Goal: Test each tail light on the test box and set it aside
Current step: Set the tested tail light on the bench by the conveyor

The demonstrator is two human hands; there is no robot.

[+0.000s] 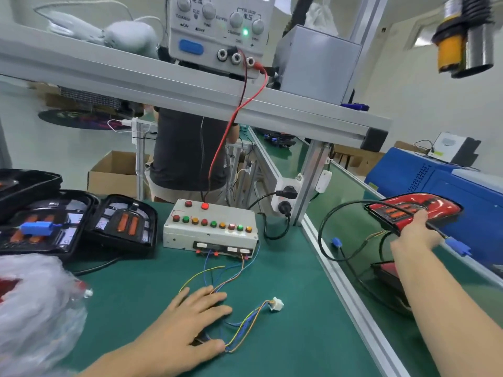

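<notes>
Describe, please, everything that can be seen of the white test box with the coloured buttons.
The test box is a pale, box-shaped case lying flat on the green mat, at its far edge. Its top carries two red buttons and, below them, a row of nine in red, green and amber; one upper red button glows. A red lead and a black lead reach its back. Thin coloured wires leave its front connector strip toward the left hand. Neither hand touches the box.

Two bare arms come in from the bottom of the frame. The left hand (190,319) and right hand (415,229) wear no gloves, rings or sleeves.
</notes>
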